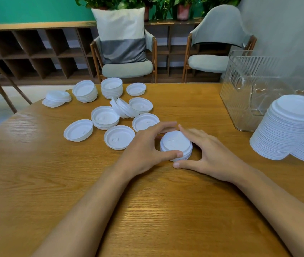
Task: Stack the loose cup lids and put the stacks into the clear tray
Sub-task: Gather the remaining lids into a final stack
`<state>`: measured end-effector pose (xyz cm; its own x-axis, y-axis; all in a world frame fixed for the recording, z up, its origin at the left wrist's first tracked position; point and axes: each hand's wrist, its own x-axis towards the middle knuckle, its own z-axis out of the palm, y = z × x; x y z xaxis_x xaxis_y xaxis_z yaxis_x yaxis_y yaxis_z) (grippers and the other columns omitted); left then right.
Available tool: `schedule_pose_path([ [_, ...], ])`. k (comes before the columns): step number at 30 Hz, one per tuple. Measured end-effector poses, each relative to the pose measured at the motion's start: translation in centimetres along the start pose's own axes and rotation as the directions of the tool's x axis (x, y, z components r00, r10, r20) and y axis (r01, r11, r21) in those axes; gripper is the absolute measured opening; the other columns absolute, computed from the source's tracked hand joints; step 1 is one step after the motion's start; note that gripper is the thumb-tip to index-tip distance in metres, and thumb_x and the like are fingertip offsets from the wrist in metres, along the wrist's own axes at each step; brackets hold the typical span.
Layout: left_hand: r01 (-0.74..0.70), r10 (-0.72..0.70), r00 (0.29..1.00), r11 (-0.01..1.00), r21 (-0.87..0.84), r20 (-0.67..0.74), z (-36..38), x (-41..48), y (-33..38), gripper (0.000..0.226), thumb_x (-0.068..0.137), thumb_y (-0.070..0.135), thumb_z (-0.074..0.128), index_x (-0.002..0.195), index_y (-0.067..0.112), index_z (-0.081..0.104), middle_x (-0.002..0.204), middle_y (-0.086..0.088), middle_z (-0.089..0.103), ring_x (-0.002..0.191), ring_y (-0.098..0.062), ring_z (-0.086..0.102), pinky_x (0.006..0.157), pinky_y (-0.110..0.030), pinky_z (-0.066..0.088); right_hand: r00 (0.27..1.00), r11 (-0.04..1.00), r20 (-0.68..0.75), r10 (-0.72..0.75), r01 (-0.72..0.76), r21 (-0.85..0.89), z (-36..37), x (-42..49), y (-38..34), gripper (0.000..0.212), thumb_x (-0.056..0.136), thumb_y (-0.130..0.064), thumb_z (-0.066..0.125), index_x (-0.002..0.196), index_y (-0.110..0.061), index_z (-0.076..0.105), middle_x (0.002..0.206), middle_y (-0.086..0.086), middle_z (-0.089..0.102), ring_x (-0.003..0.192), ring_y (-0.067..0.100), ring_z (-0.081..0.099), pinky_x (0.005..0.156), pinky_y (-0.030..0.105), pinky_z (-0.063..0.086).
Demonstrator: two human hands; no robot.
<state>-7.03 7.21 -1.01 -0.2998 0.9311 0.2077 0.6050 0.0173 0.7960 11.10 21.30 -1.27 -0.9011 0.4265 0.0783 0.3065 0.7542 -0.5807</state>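
Observation:
A short stack of white cup lids (176,145) sits on the wooden table (147,201) between my hands. My left hand (145,147) curls round its left side, thumb on the near rim and fingers at the far rim. My right hand (208,153) cups the right side, fingers on the far edge and thumb on the table just in front. Several loose white lids (118,140) lie upside down to the left, with small stacks (111,88) farther back. The clear ribbed tray (247,93) stands at the right.
Two tall stacks of white lids (288,128) stand on the table at the far right, in front of the tray. Two chairs (127,69) stand behind the table, one with a pillow. The table's curved edge runs along the left.

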Motion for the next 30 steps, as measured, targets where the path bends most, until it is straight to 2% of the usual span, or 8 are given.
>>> schedule_pose_path([
  [3,-0.039,0.038,0.999,0.999,0.036,0.02,-0.1,0.0,0.0,0.075,0.08,0.04,0.091,0.146,0.034,0.057,0.136,0.022,0.065,0.128,0.008,0.056,0.111,-0.02,0.046,1.0,1.0,-0.002,0.013,-0.013,0.006,0.0,-0.1,0.0,0.109,0.077,-0.073,0.072,0.165,-0.034,0.02,0.165,-0.022,0.027,0.151,-0.005,0.018,0.121,0.019,0.018],
  [6,-0.073,0.078,0.992,0.996,0.054,-0.1,-0.8,0.1,0.2,0.054,0.088,0.043,0.082,0.137,0.028,0.067,0.13,0.018,0.07,0.124,0.006,0.06,0.104,-0.015,0.047,0.999,1.0,-0.036,0.009,-0.009,-0.005,0.1,0.0,0.1,0.103,0.08,-0.067,0.073,0.164,-0.031,0.025,0.158,-0.025,0.032,0.14,-0.017,0.018,0.108,-0.003,0.009],
  [8,-0.059,0.104,0.966,0.98,0.192,-0.236,-1.8,0.2,-0.2,0.037,0.094,0.043,0.076,0.127,0.026,0.073,0.124,0.017,0.072,0.12,0.003,0.062,0.099,-0.014,0.045,0.998,1.0,-0.055,0.017,-0.018,-0.009,0.2,0.0,0.1,0.101,0.081,-0.065,0.074,0.164,-0.031,0.028,0.154,-0.026,0.034,0.134,-0.02,0.02,0.098,-0.009,0.008],
  [13,0.063,0.025,0.985,0.868,0.492,-0.169,-3.0,0.7,-2.3,0.031,0.093,0.034,0.079,0.121,0.022,0.075,0.118,0.009,0.073,0.111,-0.011,0.064,0.094,-0.028,0.048,0.997,0.999,-0.069,0.028,-0.025,0.036,0.2,-0.1,0.0,0.1,0.078,-0.069,0.076,0.161,-0.045,0.027,0.158,-0.025,0.036,0.144,-0.008,0.028,0.115,0.018,0.022],
  [19,0.015,0.08,0.98,0.879,0.476,-0.179,-2.4,0.6,-1.8,0.006,0.095,0.018,0.075,0.1,0.02,0.076,0.097,0.009,0.073,0.093,-0.008,0.067,0.082,-0.039,0.058,0.997,1.0,-0.075,0.01,-0.009,0.026,0.3,-0.1,-0.1,0.09,0.08,-0.071,0.074,0.158,-0.043,0.037,0.151,-0.026,0.045,0.142,-0.003,0.037,0.118,0.026,0.03],
  [21,0.003,0.097,0.975,0.894,0.447,-0.2,-2.4,0.6,-1.7,0.005,0.094,0.02,0.073,0.1,0.02,0.072,0.096,0.011,0.071,0.091,-0.007,0.066,0.08,-0.039,0.058,0.996,1.0,-0.09,-0.004,0.007,0.024,0.3,-0.1,-0.1,0.088,0.08,-0.069,0.075,0.157,-0.04,0.041,0.147,-0.027,0.047,0.138,-0.006,0.039,0.115,0.019,0.03],
  [24,-0.017,0.111,0.966,0.929,0.37,-0.233,-2.2,0.6,-1.3,0.008,0.093,0.018,0.074,0.098,0.022,0.071,0.093,0.014,0.071,0.09,-0.004,0.065,0.083,-0.032,0.056,0.991,0.999,-0.133,-0.019,0.023,0.025,0.4,0.0,-0.1,0.086,0.079,-0.061,0.081,0.153,-0.032,0.049,0.143,-0.028,0.048,0.13,-0.018,0.04,0.103,-0.001,0.024],
  [30,-0.055,0.106,0.938,0.986,0.158,-0.329,-2.0,0.4,-0.2,0.026,0.091,0.017,0.079,0.116,0.023,0.071,0.087,0.011,0.069,0.091,-0.009,0.067,0.083,-0.015,0.052,0.985,1.0,-0.171,-0.009,0.014,0.027,0.4,0.1,0.0,0.085,0.078,-0.06,0.083,0.151,-0.029,0.052,0.14,-0.024,0.054,0.128,-0.009,0.046,0.1,-0.001,0.028],
])
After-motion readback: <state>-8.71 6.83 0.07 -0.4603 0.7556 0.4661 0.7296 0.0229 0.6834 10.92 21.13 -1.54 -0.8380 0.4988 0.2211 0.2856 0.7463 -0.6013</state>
